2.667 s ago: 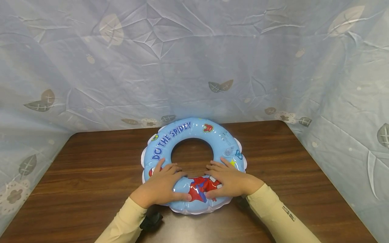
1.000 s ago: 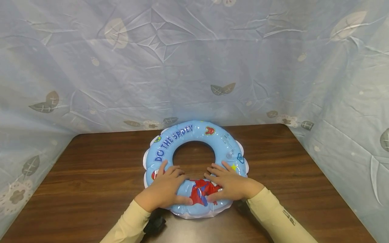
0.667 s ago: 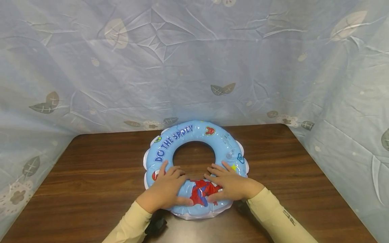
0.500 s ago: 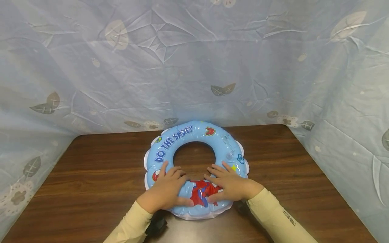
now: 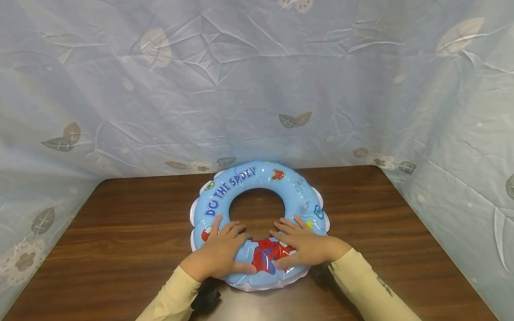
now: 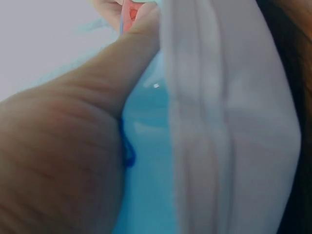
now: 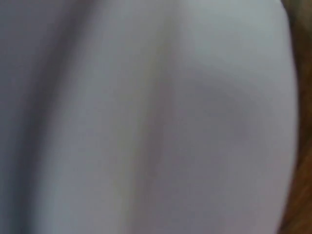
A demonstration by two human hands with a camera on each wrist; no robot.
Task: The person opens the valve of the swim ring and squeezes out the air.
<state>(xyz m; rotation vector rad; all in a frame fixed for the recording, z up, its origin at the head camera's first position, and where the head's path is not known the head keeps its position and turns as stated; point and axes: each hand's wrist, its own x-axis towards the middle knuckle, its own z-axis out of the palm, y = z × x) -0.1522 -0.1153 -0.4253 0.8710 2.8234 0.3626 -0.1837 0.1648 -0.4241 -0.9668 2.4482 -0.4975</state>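
A light-blue inflatable swim ring (image 5: pixel 277 183) with a white scalloped edge and a red-and-blue cartoon figure lies flat on the brown wooden table (image 5: pixel 132 232). On its near left part rests my left hand (image 5: pixel 218 252), palm down, fingers spread toward the hole and thumb along the front. My right hand (image 5: pixel 307 245) lies the same way on the near right part, its thumb over the printed figure. In the left wrist view the left thumb (image 6: pixel 122 58) presses along the blue vinyl beside the white edge (image 6: pixel 234 122). The right wrist view is filled by the blurred white edge (image 7: pixel 195 122).
A pale blue curtain (image 5: pixel 249 98) printed with leaves and flowers hangs behind and on both sides of the table. The ring's far side sits near the table's back edge. A black wrist device (image 5: pixel 206 296) is under the left forearm.
The whole scene has shifted slightly down and right in the head view over the span. Both hands stay at the same spots on the swim ring.
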